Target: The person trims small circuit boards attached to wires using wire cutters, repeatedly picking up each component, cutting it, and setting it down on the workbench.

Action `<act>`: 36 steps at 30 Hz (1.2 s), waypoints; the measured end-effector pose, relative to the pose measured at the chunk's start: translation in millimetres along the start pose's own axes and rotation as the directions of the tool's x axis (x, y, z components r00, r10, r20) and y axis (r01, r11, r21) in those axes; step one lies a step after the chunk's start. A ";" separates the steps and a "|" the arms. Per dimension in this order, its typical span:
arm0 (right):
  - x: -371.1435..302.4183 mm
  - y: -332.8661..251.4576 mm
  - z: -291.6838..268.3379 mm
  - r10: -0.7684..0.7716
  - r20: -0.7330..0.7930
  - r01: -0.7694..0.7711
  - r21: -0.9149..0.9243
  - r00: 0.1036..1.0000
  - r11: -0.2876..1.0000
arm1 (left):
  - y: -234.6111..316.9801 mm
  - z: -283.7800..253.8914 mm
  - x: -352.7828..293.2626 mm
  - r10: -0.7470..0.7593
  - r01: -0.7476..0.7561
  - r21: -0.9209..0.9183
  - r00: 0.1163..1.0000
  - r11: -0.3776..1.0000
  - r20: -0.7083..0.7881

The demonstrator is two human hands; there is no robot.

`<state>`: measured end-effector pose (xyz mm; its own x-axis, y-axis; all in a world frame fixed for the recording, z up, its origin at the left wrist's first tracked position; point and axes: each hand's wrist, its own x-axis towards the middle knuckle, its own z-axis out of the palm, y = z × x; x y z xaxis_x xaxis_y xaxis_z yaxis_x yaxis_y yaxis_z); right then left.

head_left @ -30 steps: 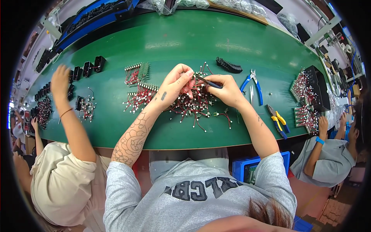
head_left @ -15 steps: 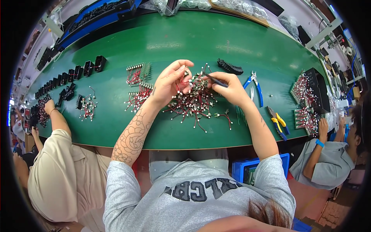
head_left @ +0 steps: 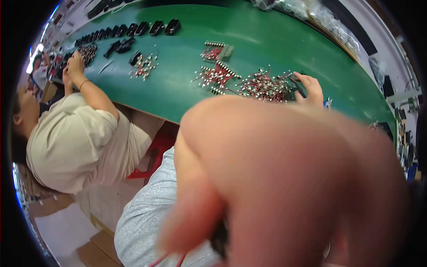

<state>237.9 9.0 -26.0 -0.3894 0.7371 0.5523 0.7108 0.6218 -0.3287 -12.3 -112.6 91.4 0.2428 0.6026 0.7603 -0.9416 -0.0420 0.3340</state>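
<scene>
My left hand [head_left: 275,178] is raised very close, large and smeared by motion, covering much of the lower right of the view. Its fingers cannot be made out clearly; two thin red strands show at the bottom edge beneath it. Beyond it, my right hand [head_left: 312,90] rests at the right side of a heap of red-and-black wires with small white connectors [head_left: 267,84]. Between its thumb and fingers is a dark slim tool, which looks like black tweezers [head_left: 294,80]. My right forearm is hidden behind the left hand.
Left of the heap lie wired green boards [head_left: 218,74] and another board stack [head_left: 219,51]. Black open boxes [head_left: 156,28] stand in a row at the far left, with a small wire pile [head_left: 143,66] nearer. A co-worker in beige [head_left: 75,138] sits at left. Plastic bags [head_left: 329,22] line the back.
My left hand has left the wire heap and come up close. The view has swung right, and the pliers and cutters are now hidden. My right hand stays by the heap.
</scene>
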 end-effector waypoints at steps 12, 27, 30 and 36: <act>-12.3 0.5 -18.0 0.067 0.149 -0.063 -0.033 0.987 0.997 | -12.9 61.5 -13.9 0.086 -0.071 -0.110 0.987 0.991 0.139; -4.2 -4.1 -37.7 0.048 0.089 -0.059 0.125 0.995 0.990 | -48.6 -111.2 4.0 -0.590 0.685 0.662 0.681 0.303 -0.435; -8.0 -9.6 -34.2 -0.008 -0.008 0.009 0.094 1.000 0.996 | -65.4 -121.0 6.5 -0.642 0.720 0.637 0.631 0.276 -0.435; -3.2 12.8 -33.4 0.166 0.190 -0.207 0.216 0.968 0.954 | -54.4 -160.5 13.9 -0.578 0.667 0.622 0.718 0.411 -0.388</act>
<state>267.8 5.7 -6.4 -0.3700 0.8670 0.3338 0.6326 0.4982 -0.5929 4.9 26.0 -5.6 0.6278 0.7663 0.1368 -0.0797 -0.1115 0.9906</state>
